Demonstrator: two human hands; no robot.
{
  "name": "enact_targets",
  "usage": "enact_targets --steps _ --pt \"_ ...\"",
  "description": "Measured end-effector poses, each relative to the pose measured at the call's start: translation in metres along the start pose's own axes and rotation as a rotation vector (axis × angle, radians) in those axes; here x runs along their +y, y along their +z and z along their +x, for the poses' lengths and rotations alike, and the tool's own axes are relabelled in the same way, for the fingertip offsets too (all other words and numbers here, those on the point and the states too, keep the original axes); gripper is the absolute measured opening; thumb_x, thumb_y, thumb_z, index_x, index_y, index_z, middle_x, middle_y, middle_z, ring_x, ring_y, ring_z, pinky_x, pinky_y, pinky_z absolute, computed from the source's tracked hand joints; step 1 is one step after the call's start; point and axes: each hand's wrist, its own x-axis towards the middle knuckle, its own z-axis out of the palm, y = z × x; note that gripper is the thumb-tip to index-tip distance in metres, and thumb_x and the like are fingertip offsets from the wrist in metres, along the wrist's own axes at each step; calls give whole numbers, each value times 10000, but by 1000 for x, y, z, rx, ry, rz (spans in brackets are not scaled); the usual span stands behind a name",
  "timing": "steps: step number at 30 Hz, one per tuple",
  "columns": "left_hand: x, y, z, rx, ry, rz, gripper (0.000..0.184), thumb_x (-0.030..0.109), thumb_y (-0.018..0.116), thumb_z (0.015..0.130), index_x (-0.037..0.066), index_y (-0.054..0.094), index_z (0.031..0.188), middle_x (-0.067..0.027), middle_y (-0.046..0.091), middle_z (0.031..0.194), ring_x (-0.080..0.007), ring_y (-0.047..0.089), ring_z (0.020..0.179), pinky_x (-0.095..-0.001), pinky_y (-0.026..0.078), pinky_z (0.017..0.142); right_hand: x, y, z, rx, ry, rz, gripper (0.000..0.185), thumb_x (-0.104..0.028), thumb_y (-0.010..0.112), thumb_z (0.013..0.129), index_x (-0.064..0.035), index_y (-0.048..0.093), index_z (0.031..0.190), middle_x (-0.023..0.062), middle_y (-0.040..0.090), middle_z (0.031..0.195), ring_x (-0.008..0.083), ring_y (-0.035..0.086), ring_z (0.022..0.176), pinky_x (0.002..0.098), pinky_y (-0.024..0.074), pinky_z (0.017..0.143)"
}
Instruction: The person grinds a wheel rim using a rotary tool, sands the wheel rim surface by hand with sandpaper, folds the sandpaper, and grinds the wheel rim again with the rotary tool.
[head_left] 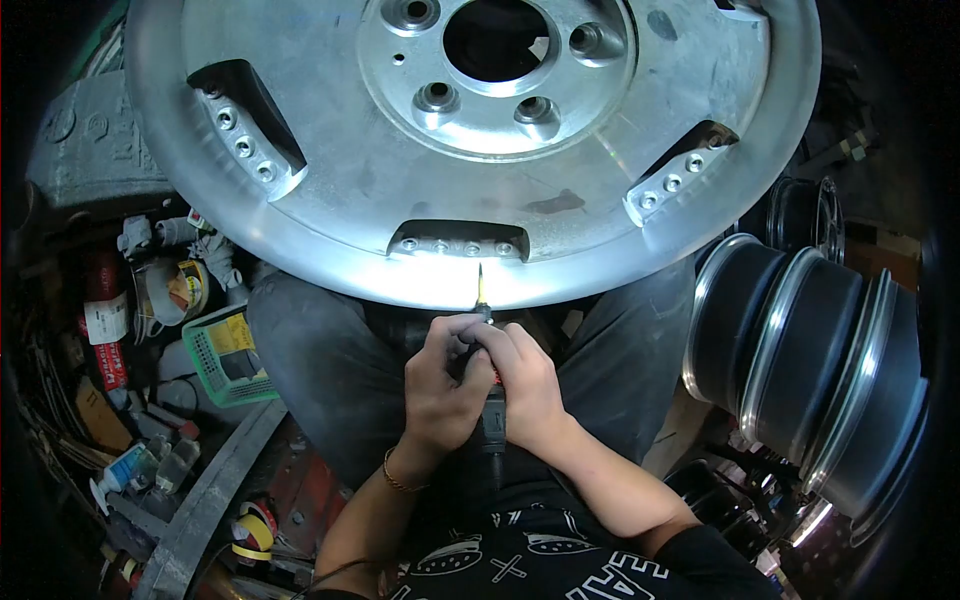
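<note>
A large silver metal wheel [330, 190] fills the upper middle, with a round centre hole, bolt holes and dark slots near its rim. Below the bottom slot, both hands are wrapped round a slim dark power tool [494, 425] with a cable at its lower end. My left hand [446, 385] closes on it from the left, my right hand [525, 385] from the right, the fingers meeting near its front. The tool's thin yellowish bit [482, 285] points up at the rim below the slot; whether the tip touches cannot be told.
My legs [320, 370] are under the wheel's near edge. Several wheel rims [800, 340] stand at the right. At the left are a green basket [205, 360], a metal beam [215, 500], tape rolls [255, 530], bottles [125, 470] and a red-and-white container [105, 320].
</note>
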Motion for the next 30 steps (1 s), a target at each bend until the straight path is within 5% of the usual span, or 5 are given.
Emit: enact_targets --steps 17,18,22,24,30 --pt "-4 7 -1 9 -155 -2 326 13 642 846 0 572 1164 -121 639 869 -171 595 784 -307 500 738 0 -6 0 2 25 0 400 -114 655 792 -36 591 1179 167 535 862 387 577 793 456 492 682" --pt "4 5 0 -55 -158 67 284 -17 552 904 -18 554 1188 -64 649 953 -73 579 853 -263 493 763 1 -7 -1 8 26 -4 398 -113 655 791 -35 592 1176 167 534 863 384 575 789 454 490 678" --pt "1 6 0 -57 -153 30 290 -16 550 901 -18 554 1190 -52 637 914 -75 569 806 -259 489 736 0 -7 0 17 22 -22 397 -119 651 795 -32 589 1177 164 529 858 382 569 780 453 487 672" --pt "0 2 -3 27 -170 1 325 14 633 852 1 571 1170 -107 627 843 -152 585 766 -299 495 721 3 -1 2 -13 -5 18 401 -126 648 797 -28 586 1181 160 526 851 376 567 765 451 484 659" --pt "-1 -3 -4 31 -173 -28 317 5 625 852 -1 570 1164 -93 609 830 -144 570 756 -297 488 711 1 3 3 -8 -24 3 419 -123 647 787 -31 584 1191 161 524 850 369 570 751 451 485 647"
